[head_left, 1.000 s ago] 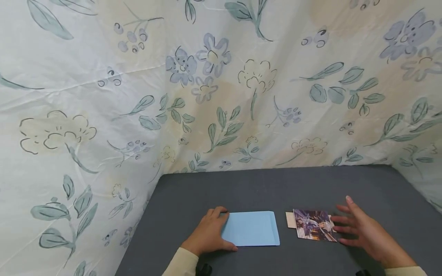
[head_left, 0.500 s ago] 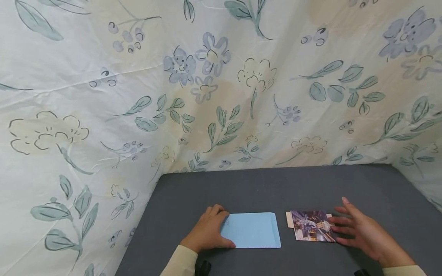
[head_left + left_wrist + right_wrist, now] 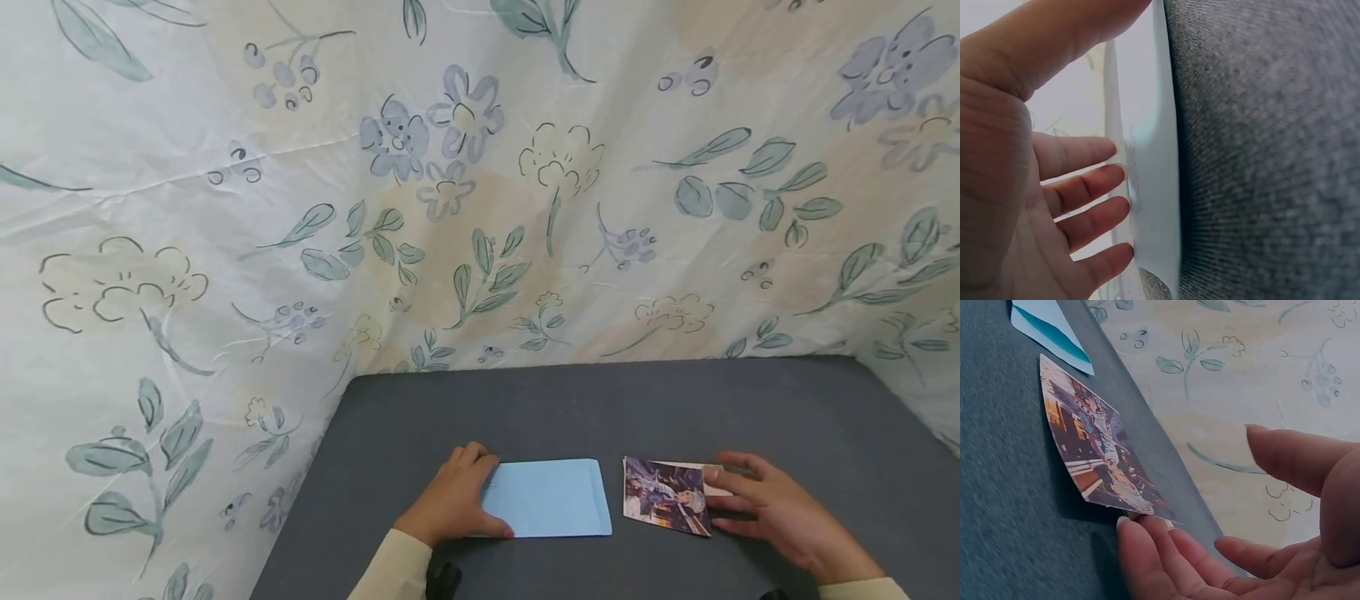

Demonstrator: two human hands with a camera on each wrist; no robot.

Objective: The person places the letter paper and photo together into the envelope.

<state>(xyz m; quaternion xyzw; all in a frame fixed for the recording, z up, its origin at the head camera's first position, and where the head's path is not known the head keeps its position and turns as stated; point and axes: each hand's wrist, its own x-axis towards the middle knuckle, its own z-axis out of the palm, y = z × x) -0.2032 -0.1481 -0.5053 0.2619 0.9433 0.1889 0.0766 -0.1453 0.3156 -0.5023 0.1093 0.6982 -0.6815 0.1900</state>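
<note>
A light blue envelope (image 3: 543, 498) lies flat on the grey table. My left hand (image 3: 453, 492) grips its left end, thumb along the near edge and fingers at the far edge. To the right is a printed photo card (image 3: 663, 494) with a dark, colourful picture, partly covering a beige card (image 3: 718, 468). My right hand (image 3: 768, 508) is at the photo card's right end. In the right wrist view its fingertips (image 3: 1132, 534) meet the near edge of the photo card (image 3: 1094, 440), which tilts off the table, while the thumb (image 3: 1285, 450) stays apart from it.
In the right wrist view the envelope's mouth (image 3: 1060, 339) gapes slightly towards the photo card. A floral curtain (image 3: 558, 208) hangs behind and to the sides of the grey table (image 3: 600, 408).
The photo card has shifted left towards the envelope and turned slightly. My right hand has moved left and its thumb has come down over the card's side. The left hand stays put.
</note>
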